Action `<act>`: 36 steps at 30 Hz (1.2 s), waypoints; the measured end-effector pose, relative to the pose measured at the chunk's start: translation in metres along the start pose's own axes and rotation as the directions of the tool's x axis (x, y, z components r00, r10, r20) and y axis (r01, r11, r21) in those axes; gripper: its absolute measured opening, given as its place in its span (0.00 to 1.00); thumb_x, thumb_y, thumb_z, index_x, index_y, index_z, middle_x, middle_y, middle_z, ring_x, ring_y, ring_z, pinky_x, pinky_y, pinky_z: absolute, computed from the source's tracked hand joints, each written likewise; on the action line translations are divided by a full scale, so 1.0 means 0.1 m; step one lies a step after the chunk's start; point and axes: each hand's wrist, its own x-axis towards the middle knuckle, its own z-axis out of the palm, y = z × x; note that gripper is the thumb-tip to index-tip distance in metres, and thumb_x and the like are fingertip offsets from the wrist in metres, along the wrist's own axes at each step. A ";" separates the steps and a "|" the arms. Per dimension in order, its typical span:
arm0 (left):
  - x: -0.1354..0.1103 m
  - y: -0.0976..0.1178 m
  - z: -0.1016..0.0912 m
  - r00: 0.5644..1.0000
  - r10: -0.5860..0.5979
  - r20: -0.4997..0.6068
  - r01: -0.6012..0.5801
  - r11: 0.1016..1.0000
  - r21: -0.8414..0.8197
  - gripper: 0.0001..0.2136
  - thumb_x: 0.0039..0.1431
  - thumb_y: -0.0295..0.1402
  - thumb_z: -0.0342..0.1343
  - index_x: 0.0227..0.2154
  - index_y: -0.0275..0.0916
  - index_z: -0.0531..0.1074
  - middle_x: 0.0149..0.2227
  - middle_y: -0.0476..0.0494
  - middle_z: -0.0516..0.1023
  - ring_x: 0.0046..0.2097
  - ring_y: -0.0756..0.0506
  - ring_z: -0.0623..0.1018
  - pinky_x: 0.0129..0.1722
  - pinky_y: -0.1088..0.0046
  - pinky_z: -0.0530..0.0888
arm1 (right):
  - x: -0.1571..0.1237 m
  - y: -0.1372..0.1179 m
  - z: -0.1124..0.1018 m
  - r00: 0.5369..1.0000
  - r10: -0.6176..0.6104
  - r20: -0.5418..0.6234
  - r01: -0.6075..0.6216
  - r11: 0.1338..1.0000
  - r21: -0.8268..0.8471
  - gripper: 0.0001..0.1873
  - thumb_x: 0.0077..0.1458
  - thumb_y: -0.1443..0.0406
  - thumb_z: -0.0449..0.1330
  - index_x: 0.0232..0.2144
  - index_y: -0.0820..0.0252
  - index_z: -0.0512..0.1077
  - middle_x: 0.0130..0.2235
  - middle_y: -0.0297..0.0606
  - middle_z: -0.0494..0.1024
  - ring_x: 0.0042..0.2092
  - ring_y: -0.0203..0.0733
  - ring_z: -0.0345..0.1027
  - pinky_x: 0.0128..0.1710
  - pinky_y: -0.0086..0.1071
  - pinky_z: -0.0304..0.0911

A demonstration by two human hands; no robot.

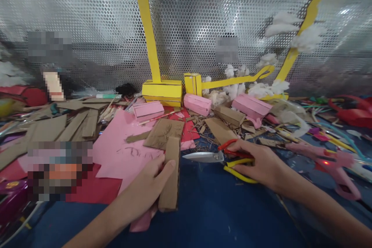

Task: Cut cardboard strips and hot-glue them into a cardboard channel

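Note:
My left hand grips a long, narrow strip of brown cardboard, thumb on its face and the other fingers behind. To the right, my right hand holds scissors with one red and one yellow handle. Their blades look closed together and point left toward the strip, a small gap away from it. Behind my left hand lies a pink paper sheet with dark pen marks. A square cardboard piece with fibrous scraps on it rests on that sheet.
A pink glue gun with a lit red light lies at the right. Yellow paper hammer shapes and small pink paper prisms stand along the perforated metal wall. Cardboard offcuts are heaped at the left.

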 end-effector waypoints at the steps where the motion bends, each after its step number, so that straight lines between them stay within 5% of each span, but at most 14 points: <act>1: 0.00 0.00 0.00 1.000 -0.010 0.008 0.010 1.000 -0.003 0.17 0.67 0.51 0.50 0.38 0.41 0.65 0.27 0.52 0.70 0.22 0.52 0.71 0.17 0.80 0.68 | 0.00 0.00 0.00 1.000 -0.002 -0.005 0.002 1.000 -0.005 0.14 0.51 0.63 0.66 0.42 0.51 0.76 0.45 0.34 0.84 0.44 0.48 0.81 0.45 0.35 0.74; 17: -0.01 0.06 -0.05 0.996 -0.070 0.049 0.067 0.996 0.064 0.20 0.66 0.54 0.49 0.40 0.41 0.67 0.27 0.51 0.72 0.24 0.49 0.72 0.18 0.77 0.68 | -0.02 -0.05 0.09 0.997 0.053 0.058 -0.053 0.999 -0.002 0.12 0.54 0.62 0.64 0.43 0.50 0.74 0.47 0.35 0.83 0.47 0.48 0.79 0.47 0.38 0.71; 36: 0.01 0.00 0.02 1.000 -0.001 0.018 0.002 0.998 -0.059 0.19 0.64 0.53 0.53 0.39 0.40 0.69 0.32 0.46 0.76 0.32 0.47 0.76 0.28 0.75 0.72 | 0.02 -0.01 0.01 0.999 0.040 -0.019 -0.040 0.999 0.004 0.13 0.51 0.62 0.64 0.42 0.52 0.76 0.43 0.35 0.84 0.43 0.47 0.79 0.44 0.36 0.72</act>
